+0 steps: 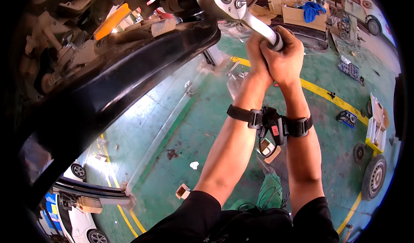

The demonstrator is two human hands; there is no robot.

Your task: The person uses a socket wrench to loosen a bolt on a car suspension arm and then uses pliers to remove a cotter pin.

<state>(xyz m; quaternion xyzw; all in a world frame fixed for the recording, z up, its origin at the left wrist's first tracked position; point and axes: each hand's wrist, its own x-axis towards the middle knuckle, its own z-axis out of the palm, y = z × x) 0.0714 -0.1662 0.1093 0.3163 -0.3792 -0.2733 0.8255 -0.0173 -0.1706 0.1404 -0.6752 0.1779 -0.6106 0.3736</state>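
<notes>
A long black beam [125,79] at your left, a ratchet wrench [254,23] just right of its far end.
Your right hand [285,59] and left hand [255,55] press together, both curled closed around the wrench's handle [268,33].

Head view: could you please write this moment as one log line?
left hand: holding ratchet | right hand: holding ratchet | straps: black | floor: green

Bringing together one left hand [256,55], one right hand [285,58], one ratchet wrench [254,23] and two black wrist straps [238,113]; taking in as well two small open cartons [183,191], one grey parts tray [350,69], one loose wheel [374,178], one dark disc [359,153], one black-and-blue case [346,118], one yellow-edged box [370,133], one blue cloth [311,12] and one orange panel [111,22].
</notes>
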